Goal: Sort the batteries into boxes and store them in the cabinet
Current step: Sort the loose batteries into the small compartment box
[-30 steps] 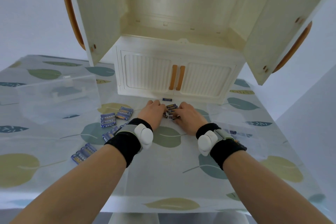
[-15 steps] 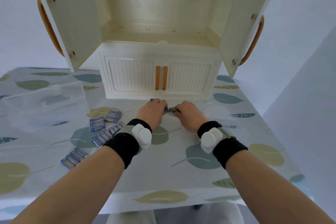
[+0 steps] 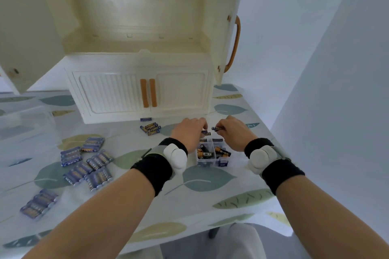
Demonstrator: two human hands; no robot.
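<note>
My left hand [image 3: 188, 132] and my right hand [image 3: 232, 132] hover side by side above a small clear compartment box [image 3: 212, 160] that holds several black-and-gold batteries. Each hand pinches a small dark battery: one [image 3: 206, 132] at the left fingertips, one [image 3: 216, 128] at the right. A loose pile of batteries [image 3: 151, 128] lies in front of the cream cabinet [image 3: 139, 90], whose upper doors stand open. Several shrink-wrapped blue battery packs [image 3: 84, 164] lie scattered to the left on the table.
A large clear plastic bin [image 3: 23, 124] stands at the far left. One single blue battery [image 3: 146, 119] lies against the cabinet base. The cabinet's lower doors with orange handles [image 3: 148, 95] are closed. The table's front edge [image 3: 189, 229] runs under my forearms.
Both hands left the loose pile in front of the cabinet and moved right, each holding a battery, to above the small compartment box. The view also swung right.
</note>
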